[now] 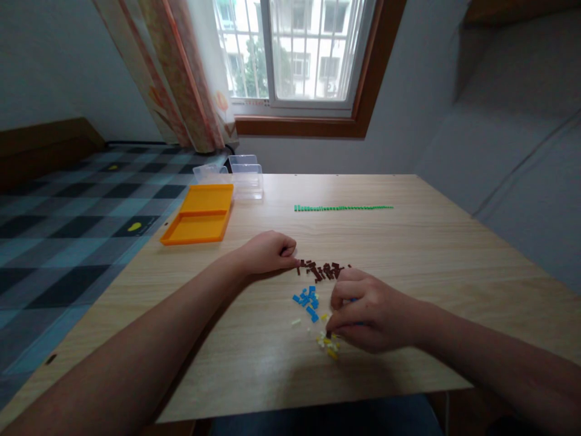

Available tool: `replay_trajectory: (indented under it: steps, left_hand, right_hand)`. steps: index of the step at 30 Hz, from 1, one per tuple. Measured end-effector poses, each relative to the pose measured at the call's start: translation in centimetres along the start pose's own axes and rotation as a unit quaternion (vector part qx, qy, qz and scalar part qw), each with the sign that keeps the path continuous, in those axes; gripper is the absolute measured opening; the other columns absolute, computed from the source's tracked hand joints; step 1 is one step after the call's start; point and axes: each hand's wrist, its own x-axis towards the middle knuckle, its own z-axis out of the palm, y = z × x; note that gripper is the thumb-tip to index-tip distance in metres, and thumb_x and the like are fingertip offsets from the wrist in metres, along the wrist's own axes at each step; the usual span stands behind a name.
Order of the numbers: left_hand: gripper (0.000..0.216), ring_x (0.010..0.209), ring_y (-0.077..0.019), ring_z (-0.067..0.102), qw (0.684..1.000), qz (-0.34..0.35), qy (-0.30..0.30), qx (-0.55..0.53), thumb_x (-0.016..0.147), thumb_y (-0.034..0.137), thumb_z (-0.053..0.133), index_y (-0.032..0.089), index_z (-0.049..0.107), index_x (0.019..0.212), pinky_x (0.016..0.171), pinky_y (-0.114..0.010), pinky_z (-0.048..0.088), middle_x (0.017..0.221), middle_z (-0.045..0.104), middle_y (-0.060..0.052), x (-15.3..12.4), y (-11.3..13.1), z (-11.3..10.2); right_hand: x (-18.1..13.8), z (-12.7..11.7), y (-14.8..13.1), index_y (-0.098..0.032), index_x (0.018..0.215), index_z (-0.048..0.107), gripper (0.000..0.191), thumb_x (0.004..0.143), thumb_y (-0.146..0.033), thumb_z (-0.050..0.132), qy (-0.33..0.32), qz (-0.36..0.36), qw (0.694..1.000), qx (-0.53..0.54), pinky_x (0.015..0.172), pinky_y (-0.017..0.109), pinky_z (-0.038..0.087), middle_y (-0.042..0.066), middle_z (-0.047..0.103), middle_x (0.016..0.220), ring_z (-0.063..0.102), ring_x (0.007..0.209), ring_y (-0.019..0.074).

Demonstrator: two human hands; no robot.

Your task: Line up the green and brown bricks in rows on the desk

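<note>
My left hand (267, 251) rests on the wooden table (408, 254) with its fingers curled, fingertips touching the left end of a heap of small brown bricks (324, 270). My right hand (370, 312) is closed in a pinch, fingertips down on a small dark piece at the edge of a pile of yellow and white bricks (327, 344). A bit of blue shows under its fingers. Several blue bricks (307, 301) lie between the two hands. A long straight row of green bricks (342, 208) lies farther back.
An orange tray (200, 221) lies at the table's left edge, with clear plastic boxes (240, 175) behind it. A bed with a checked blue cover (68, 224) is on the left. A window and curtain are at the back, a wall on the right.
</note>
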Motion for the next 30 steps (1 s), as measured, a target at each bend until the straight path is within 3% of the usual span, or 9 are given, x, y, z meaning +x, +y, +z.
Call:
replay_trajectory:
  steps: [15,20,24,30]
  left_hand:
    - [0.038,0.054,-0.0098,0.029,1.0,-0.005,-0.003,-0.019,0.077,0.039,0.062,0.019,0.036,0.058,0.054,-0.027,0.019,0.052,0.035,0.007,0.1,-0.4,0.2]
    - [0.039,0.054,-0.0098,0.029,0.999,-0.001,-0.011,-0.039,0.077,0.04,0.063,0.019,0.037,0.058,0.053,-0.027,0.019,0.051,0.035,0.007,0.0,-0.4,0.0]
    - [0.039,0.055,-0.0095,0.031,0.996,0.005,-0.029,-0.085,0.076,0.039,0.064,0.019,0.035,0.06,0.053,-0.026,0.023,0.054,0.036,0.007,0.0,-1.1,-0.4]
    - [0.036,0.056,-0.0095,0.034,0.99,-0.011,-0.035,-0.135,0.075,0.036,0.064,0.02,0.036,0.062,0.053,-0.025,0.026,0.057,0.039,0.007,-0.2,-2.1,-0.8]
  right_hand:
    - [0.3,1.1,-0.4,-0.023,0.083,0.072,0.016,0.091,-0.029,0.059,-0.034,0.017,0.998,-0.053,0.074,0.035,0.036,0.003,0.061,0.081,0.05,0.076,0.0167]
    - [0.2,0.2,0.4,-0.02,0.086,0.073,0.016,0.091,-0.025,0.058,0.027,0.057,0.998,-0.023,0.073,0.033,0.038,0.005,0.061,0.081,0.051,0.077,0.0169]
    - [-0.4,-1.0,2.0,-0.019,0.086,0.073,0.015,0.091,-0.024,0.06,0.08,0.119,0.988,-0.059,0.074,0.034,0.039,0.005,0.062,0.081,0.052,0.08,0.0177]
    - [-0.6,-0.9,2.9,-0.02,0.088,0.075,0.018,0.092,-0.027,0.059,0.042,0.134,0.986,-0.085,0.075,0.034,0.039,0.005,0.062,0.081,0.05,0.081,0.0181]
